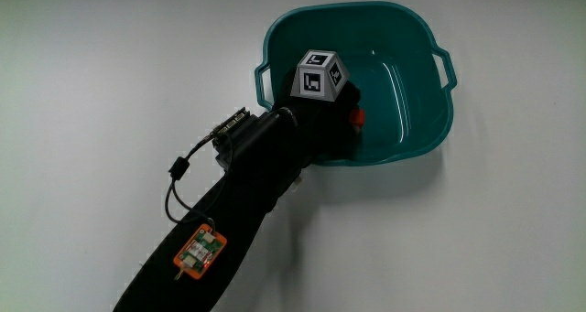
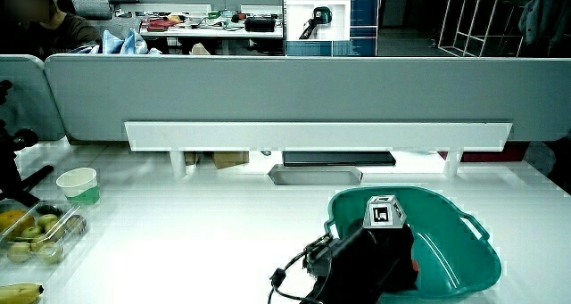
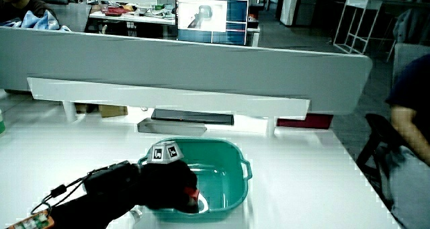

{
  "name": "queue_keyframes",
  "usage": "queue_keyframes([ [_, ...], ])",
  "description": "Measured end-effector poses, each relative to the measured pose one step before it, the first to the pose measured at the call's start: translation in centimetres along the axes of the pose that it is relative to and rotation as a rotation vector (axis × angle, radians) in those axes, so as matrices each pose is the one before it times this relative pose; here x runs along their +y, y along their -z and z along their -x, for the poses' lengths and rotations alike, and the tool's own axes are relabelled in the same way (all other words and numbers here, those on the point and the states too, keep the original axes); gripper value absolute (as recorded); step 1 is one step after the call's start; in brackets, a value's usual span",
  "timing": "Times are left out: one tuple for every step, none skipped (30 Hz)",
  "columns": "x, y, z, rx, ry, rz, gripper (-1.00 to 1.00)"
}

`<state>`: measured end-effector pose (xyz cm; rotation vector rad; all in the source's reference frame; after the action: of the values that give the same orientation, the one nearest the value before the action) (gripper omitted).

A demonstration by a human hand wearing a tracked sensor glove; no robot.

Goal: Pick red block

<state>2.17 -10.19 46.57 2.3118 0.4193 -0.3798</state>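
A red block (image 1: 358, 118) shows as a small patch of red-orange inside a teal plastic basin (image 1: 417, 92), close to the basin wall nearest the person. Most of the block is hidden by the hand (image 1: 328, 106), which reaches down into the basin over that near wall. In a side view the block (image 3: 193, 201) shows as a sliver of red under the fingertips (image 3: 189, 188), low in the basin (image 3: 228, 182). The black-gloved fingers are curled down around the block and touch it, though the pictures do not show whether it is off the basin floor. A small patterned cube (image 1: 320, 76) sits on the back of the hand, tilted upward. The forearm (image 1: 247, 188) slopes from the person's edge of the table up to the basin rim, with a small orange tag (image 1: 200, 252) and a thin black cable (image 1: 176, 179) on the sleeve. The basin stands on a white table (image 1: 110, 65).
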Motion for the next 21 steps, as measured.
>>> queue_keyframes([
  [-0.065, -0.013, -0.02, -0.00177, -0.00167, 0.01164, 0.24],
  [0.066, 0.045, 0.023, -0.00014, 0.00103, -0.00036, 0.29],
  [0.337, 0.258, 0.113, -0.01145, -0.00385, 0.00662, 0.33],
  [-0.014, 0.011, -0.04, 0.0028, -0.00739, 0.00133, 0.38],
  [0.013, 0.02, 0.011, -0.00047, -0.0018, 0.0021, 0.43],
  [-0.136, -0.142, -0.039, 0.01501, 0.01009, 0.00212, 0.48],
  [0.042, 0.045, 0.088, -0.00574, -0.01165, 0.00122, 0.52],
  [-0.03, -0.076, 0.068, -0.00348, 0.00651, -0.00389, 0.57],
  [-0.182, -0.101, 0.038, -0.00293, 0.00137, -0.00062, 0.62],
  [-0.098, -0.023, 0.08, -0.00625, 0.00384, -0.00478, 0.67],
  [-0.194, -0.084, 0.08, -0.01555, -0.00434, -0.00866, 0.71],
  [-0.264, -0.225, -0.004, -0.00297, 0.00638, -0.00861, 0.76],
  [-0.045, -0.067, 0.142, -0.00485, 0.00922, -0.0055, 0.81],
  [-0.272, -0.234, 0.076, -0.01293, 0.00474, -0.01625, 0.86],
  [-0.561, -0.478, -0.124, -0.00942, 0.0043, -0.00622, 0.9],
  [-0.19, -0.216, 0.043, -0.00934, 0.01619, -0.02003, 0.95],
  [-0.239, -0.325, 0.003, -0.0124, 0.01653, -0.01737, 1.0],
  [-0.605, -0.624, -0.195, -0.01214, 0.00329, -0.01553, 1.0],
  [-0.113, -0.268, 0.115, -0.00527, 0.02667, -0.01375, 1.0],
  [-0.36, -0.355, 0.064, -0.01229, 0.02408, -0.02666, 1.0],
  [-0.463, -0.413, 0.016, -0.01767, 0.00946, -0.01104, 1.0],
])
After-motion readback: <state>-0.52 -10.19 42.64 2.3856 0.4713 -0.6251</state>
